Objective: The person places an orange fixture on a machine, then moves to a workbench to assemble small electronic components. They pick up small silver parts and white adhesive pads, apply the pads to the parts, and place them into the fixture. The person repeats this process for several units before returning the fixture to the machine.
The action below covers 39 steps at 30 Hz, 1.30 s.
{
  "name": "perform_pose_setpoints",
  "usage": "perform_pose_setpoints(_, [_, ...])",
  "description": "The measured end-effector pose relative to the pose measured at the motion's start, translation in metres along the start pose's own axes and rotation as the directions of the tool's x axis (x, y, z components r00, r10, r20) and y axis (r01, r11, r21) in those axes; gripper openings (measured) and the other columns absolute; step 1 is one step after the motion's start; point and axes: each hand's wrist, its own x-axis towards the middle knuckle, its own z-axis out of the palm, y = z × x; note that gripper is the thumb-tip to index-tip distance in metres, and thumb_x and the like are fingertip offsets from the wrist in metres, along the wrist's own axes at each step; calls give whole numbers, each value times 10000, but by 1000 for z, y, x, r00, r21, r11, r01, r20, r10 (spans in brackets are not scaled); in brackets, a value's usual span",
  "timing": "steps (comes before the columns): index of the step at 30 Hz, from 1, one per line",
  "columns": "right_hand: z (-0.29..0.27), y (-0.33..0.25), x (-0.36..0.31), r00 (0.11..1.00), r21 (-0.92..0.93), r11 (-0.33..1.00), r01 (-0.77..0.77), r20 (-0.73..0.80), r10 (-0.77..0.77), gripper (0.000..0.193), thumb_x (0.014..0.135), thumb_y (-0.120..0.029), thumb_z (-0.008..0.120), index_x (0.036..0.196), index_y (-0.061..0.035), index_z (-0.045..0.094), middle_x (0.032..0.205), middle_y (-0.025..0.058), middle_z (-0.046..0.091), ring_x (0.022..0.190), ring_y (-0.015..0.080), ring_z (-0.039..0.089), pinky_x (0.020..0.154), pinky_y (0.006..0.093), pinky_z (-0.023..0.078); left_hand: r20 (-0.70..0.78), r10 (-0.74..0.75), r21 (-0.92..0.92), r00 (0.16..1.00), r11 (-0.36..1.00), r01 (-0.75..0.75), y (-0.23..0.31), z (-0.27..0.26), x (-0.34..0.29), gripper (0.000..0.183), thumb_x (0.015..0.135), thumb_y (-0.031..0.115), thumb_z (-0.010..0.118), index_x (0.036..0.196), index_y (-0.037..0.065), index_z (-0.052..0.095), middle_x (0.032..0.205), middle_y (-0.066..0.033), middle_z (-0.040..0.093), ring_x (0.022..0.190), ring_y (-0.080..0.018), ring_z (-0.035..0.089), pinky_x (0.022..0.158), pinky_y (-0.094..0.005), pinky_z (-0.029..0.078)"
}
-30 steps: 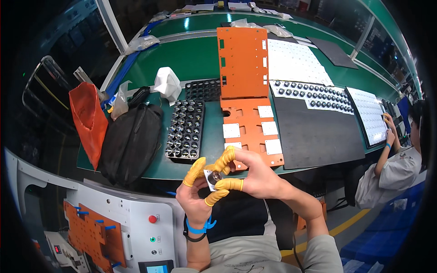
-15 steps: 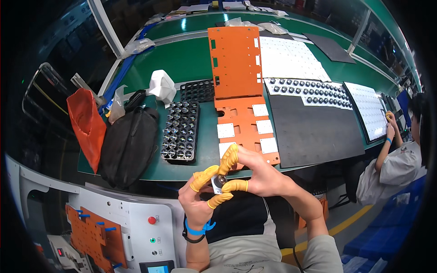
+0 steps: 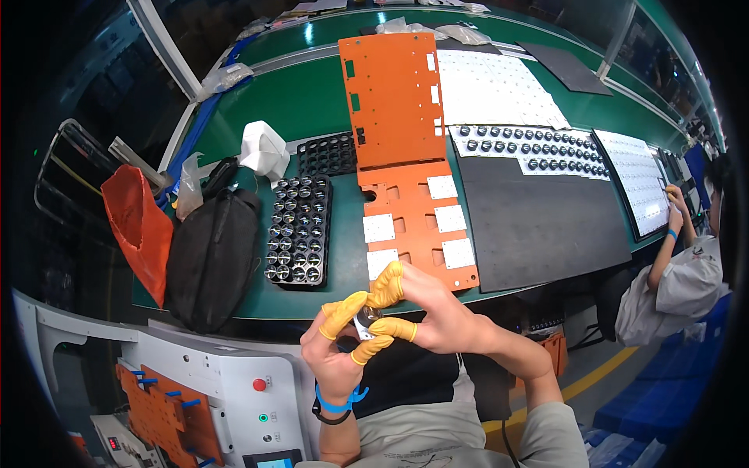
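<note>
Just in front of the table's near edge, my left hand pinches a small white square plate between yellow-covered fingertips. A dark round lens-like cap sits against the plate, and my right hand grips it from the other side, finger coverings around its rim. Fingertips partly hide both pieces. Beyond my hands lies an orange fixture base bearing several white square plates, its tall orange panel raised behind. Left of it stands a black tray filled with shiny round caps.
A second black tray, a white crumpled wrapper, a black bag and an orange bag stand left. Right are a dark mat, a white board with rows of black caps, and a co-worker. A control panel is lower left.
The whole view has shifted slightly. Both hands remain together on the plate and cap; my right fingers have moved a little left, covering more of the cap.
</note>
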Motion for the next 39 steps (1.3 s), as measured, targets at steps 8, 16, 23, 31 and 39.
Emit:
perform_pose_setpoints(8, [-1, 4, 2, 994, -11, 998, -65, -87, 64, 229, 853, -115, 768, 1003, 11, 649, 983, 116, 556, 932, 289, 567, 738, 384, 496, -69, -140, -231, 988, 965, 121, -12, 15, 6, 660, 724, 140, 906, 1298, -17, 622, 1126, -81, 693, 946, -138, 692, 728, -232, 559])
perform_pose_setpoints(16, [-6, -2, -5, 992, -251, 965, 81, -68, -102, 268, 825, -113, 784, 1050, -10, 679, 979, 114, 592, 896, 282, 578, 759, 372, 466, -45, -47, -183, 998, 982, 38, -11, 17, -2, 629, 757, 103, 879, 1311, -18, 607, 1150, -112, 698, 978, -147, 689, 742, -235, 564])
perform_pose_setpoints(23, [0, -28, -22, 985, -277, 957, 85, -125, -123, 275, 828, -107, 783, 1060, 4, 684, 978, 113, 581, 903, 284, 566, 770, 373, 478, 38, -175, -456, 984, 873, 174, 9, 21, -18, 583, 792, 84, 849, 1308, -28, 600, 1206, -119, 682, 1039, -179, 682, 863, -292, 578])
perform_pose_setpoints(31, [3, -29, -56, 974, -129, 991, -22, -227, -8, 295, 854, -143, 779, 1095, -7, 675, 1040, 115, 582, 988, 289, 547, 885, 381, 456, 50, -83, -423, 995, 901, 96, 6, 40, -33, 560, 791, 63, 846, 1295, -24, 615, 1217, -119, 682, 1068, -184, 679, 912, -314, 563])
perform_pose_setpoints(39, [15, -34, -65, 967, -119, 983, -139, -230, 109, 237, 870, -95, 754, 1064, 2, 657, 1088, 121, 575, 1056, 289, 540, 947, 377, 441, 47, -73, -209, 996, 974, 82, 2, 30, -42, 536, 761, 117, 876, 1241, 5, 666, 1148, -103, 712, 910, -148, 685, 781, -277, 560])
